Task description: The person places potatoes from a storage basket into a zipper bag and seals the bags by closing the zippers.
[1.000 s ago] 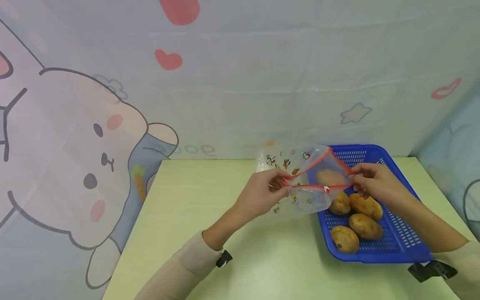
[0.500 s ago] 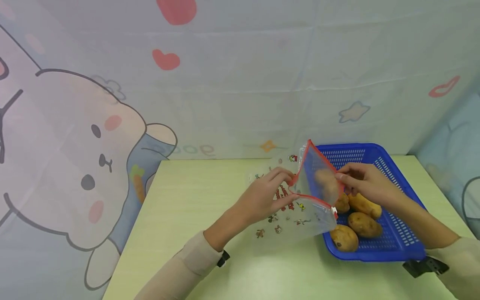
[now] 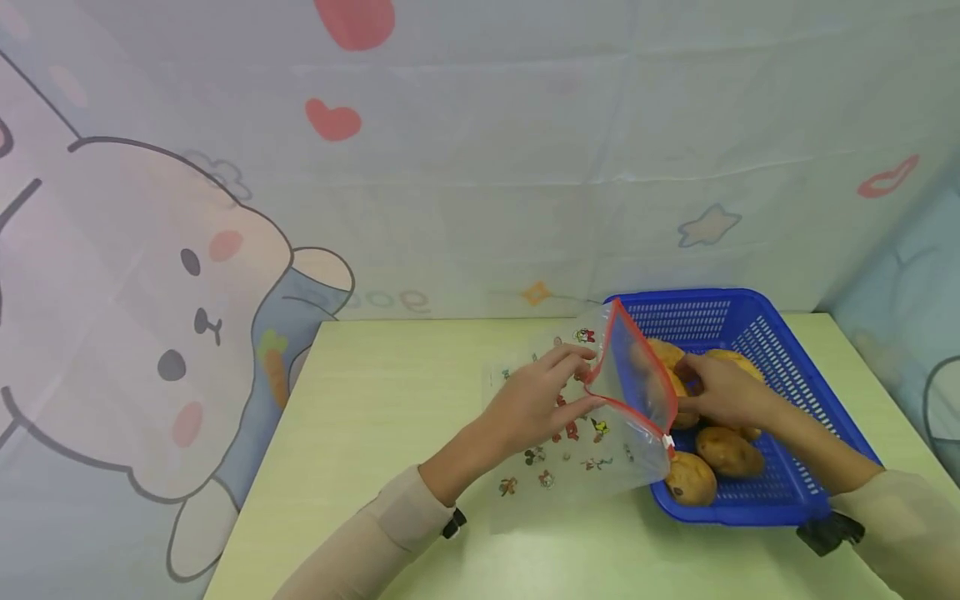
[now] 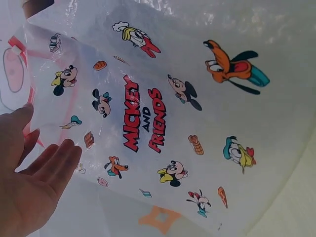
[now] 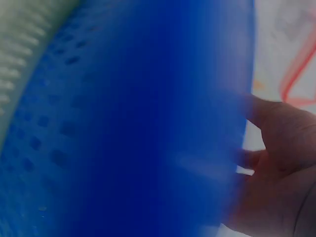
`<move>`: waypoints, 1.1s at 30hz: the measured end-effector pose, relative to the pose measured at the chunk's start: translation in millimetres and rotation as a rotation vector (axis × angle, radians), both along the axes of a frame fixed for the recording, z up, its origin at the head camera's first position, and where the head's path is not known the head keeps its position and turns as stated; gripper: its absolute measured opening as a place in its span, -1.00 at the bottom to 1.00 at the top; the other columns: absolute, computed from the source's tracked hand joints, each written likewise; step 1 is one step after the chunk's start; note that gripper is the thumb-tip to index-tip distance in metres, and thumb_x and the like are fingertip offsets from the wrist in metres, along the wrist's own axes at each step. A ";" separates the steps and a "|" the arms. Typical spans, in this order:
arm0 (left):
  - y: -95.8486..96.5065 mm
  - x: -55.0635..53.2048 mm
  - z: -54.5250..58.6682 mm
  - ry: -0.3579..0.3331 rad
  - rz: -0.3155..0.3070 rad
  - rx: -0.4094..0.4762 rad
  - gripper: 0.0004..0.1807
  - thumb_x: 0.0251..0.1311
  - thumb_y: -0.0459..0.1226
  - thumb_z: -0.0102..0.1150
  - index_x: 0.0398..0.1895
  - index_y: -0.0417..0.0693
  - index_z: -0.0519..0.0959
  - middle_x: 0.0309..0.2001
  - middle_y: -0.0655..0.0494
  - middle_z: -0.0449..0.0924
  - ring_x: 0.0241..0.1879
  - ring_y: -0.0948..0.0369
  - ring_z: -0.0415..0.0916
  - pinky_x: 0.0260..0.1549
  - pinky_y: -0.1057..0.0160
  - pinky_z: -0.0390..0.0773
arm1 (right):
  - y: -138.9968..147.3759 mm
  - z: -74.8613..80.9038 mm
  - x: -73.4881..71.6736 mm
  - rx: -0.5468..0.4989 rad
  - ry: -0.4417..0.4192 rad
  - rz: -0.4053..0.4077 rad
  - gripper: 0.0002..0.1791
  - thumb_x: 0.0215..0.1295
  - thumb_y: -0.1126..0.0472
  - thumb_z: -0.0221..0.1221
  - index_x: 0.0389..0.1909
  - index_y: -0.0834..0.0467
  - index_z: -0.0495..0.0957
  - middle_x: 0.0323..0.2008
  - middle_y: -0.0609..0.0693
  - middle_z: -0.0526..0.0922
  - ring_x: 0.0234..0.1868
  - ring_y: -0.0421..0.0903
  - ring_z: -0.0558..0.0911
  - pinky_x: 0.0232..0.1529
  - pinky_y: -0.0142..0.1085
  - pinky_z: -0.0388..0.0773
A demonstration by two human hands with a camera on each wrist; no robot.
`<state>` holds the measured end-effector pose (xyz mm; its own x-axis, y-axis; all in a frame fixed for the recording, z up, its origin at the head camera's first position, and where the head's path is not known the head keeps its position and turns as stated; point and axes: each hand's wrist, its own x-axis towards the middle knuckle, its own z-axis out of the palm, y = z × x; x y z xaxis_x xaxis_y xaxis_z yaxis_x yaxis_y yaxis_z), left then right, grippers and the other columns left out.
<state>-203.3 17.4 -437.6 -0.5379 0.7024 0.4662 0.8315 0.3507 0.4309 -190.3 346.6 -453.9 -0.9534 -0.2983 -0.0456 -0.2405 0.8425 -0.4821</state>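
Observation:
My left hand (image 3: 536, 400) pinches the near lip of a clear zip-top bag (image 3: 573, 492) with a red seal, fingers above and thumb below. The bag's mouth gapes toward the basket, and its white slider (image 3: 668, 442) sits at the lower corner. Cartoon prints cover the bag in the left wrist view. Over the blue plastic basket (image 3: 750, 518), my right hand (image 3: 727, 396) reaches down among several potatoes (image 3: 727, 452), thumb and fingers apart beside one partly hidden by the bag. In the right wrist view the basket wall (image 5: 148, 123) hides those fingertips.
A pale yellow-green table (image 3: 397, 392) lies under everything, its far edge against a cartoon-printed cloth backdrop (image 3: 480, 217). The bag's right side overlaps the basket's left rim. A dark cable (image 3: 930, 400) hangs at the far right.
My right hand has let go of the bag's edge and moved down into the basket beside the potatoes. The bag's mouth has opened wider and turned, with my left hand still on its lip.

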 end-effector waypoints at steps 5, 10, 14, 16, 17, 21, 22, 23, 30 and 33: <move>6.7 0.1 -0.8 -0.004 0.004 -0.002 -0.68 0.43 -0.07 0.38 0.01 -0.10 0.61 0.34 0.08 0.57 -0.59 0.42 0.45 -0.49 0.57 0.43 | -4.2 -14.4 -0.3 0.021 0.029 -0.034 -0.36 0.09 0.20 0.52 0.07 0.51 0.51 -0.17 0.29 0.70 -0.15 0.19 0.68 -0.07 0.19 0.69; 12.0 -0.3 -2.6 -0.048 -0.009 0.011 -0.60 0.45 -0.05 0.36 0.16 -0.11 0.61 0.23 0.09 0.63 -0.66 0.43 0.31 -0.55 0.53 0.39 | -2.8 -18.5 3.2 0.015 0.061 -0.087 -0.43 0.08 0.21 0.48 0.03 0.44 0.51 -0.21 0.24 0.68 -0.22 0.14 0.66 -0.15 0.14 0.69; 12.4 0.4 -3.3 -0.060 0.001 0.014 -0.46 0.45 -0.04 0.35 0.35 -0.11 0.54 0.10 0.14 0.68 -0.67 0.43 0.29 -0.57 0.51 0.38 | 1.3 -3.9 7.5 -0.021 0.067 -0.133 -0.39 0.19 0.13 0.49 0.10 0.42 0.51 -0.09 0.31 0.69 -0.10 0.20 0.68 -0.08 0.17 0.69; 12.2 0.7 -3.3 -0.061 0.005 0.017 -0.38 0.45 -0.03 0.35 0.44 -0.11 0.49 0.05 0.16 0.70 -0.68 0.42 0.27 -0.59 0.50 0.37 | 3.3 10.9 9.7 -0.041 0.084 -0.153 -0.38 0.25 0.09 0.49 0.13 0.41 0.50 -0.04 0.33 0.68 -0.07 0.22 0.67 -0.09 0.16 0.69; 12.0 0.9 -3.3 -0.063 0.007 0.017 -0.37 0.45 -0.03 0.35 0.45 -0.11 0.48 0.03 0.16 0.70 -0.68 0.41 0.25 -0.60 0.49 0.36 | 3.9 19.3 11.0 -0.050 0.100 -0.160 -0.37 0.27 0.08 0.49 0.15 0.40 0.50 -0.01 0.34 0.67 -0.06 0.23 0.67 -0.10 0.15 0.69; 13.5 0.4 -3.7 -0.058 0.022 0.024 -0.47 0.46 -0.01 0.33 0.32 -0.10 0.56 0.11 0.12 0.70 -0.69 0.45 0.22 -0.63 0.47 0.28 | 1.2 55.4 20.7 -0.085 0.188 -0.183 -0.35 0.32 0.02 0.48 0.20 0.36 0.49 0.03 0.31 0.64 -0.04 0.21 0.65 -0.19 0.04 0.67; 14.1 0.1 -4.2 -0.054 0.028 0.026 -0.52 0.46 0.00 0.33 0.25 -0.10 0.59 0.14 0.11 0.69 -0.68 0.46 0.24 -0.62 0.47 0.27 | -0.7 63.3 23.5 -0.090 0.215 -0.183 -0.34 0.32 0.01 0.48 0.21 0.35 0.49 0.04 0.30 0.64 -0.05 0.21 0.65 -0.21 -0.03 0.66; 14.7 0.0 -4.7 -0.050 0.033 0.029 -0.58 0.46 -0.01 0.33 0.17 -0.09 0.61 0.18 0.10 0.68 -0.67 0.47 0.26 -0.62 0.46 0.25 | -3.6 70.2 26.4 -0.098 0.243 -0.180 -0.36 0.32 0.02 0.48 0.21 0.33 0.49 0.04 0.27 0.64 -0.05 0.19 0.65 -0.21 -0.11 0.65; 19.0 -0.9 -6.2 -0.027 0.070 0.046 -0.59 0.44 -0.03 0.36 0.18 -0.04 0.60 0.20 0.14 0.69 -0.35 0.34 0.63 -0.33 0.51 0.52 | -32.6 86.5 42.1 -0.173 0.271 -0.069 -0.41 0.32 0.04 0.50 0.23 0.23 0.53 0.04 0.11 0.66 -0.04 0.05 0.63 -0.22 -0.36 0.66; 21.3 -0.8 -5.3 -0.033 0.068 0.039 -0.52 0.45 -0.01 0.35 0.29 -0.04 0.57 0.11 0.17 0.70 -0.14 0.25 0.70 -0.08 0.50 0.59 | -41.6 79.8 45.7 -0.172 0.248 -0.022 -0.43 0.32 0.04 0.50 0.22 0.20 0.54 0.00 0.06 0.67 -0.06 -0.01 0.63 -0.21 -0.30 0.67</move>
<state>-204.1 38.8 -442.9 -0.5996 0.6449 0.4738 0.7911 0.3886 0.4724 -144.7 305.1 -374.1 -0.9354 -0.2611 0.2386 -0.3515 0.7599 -0.5468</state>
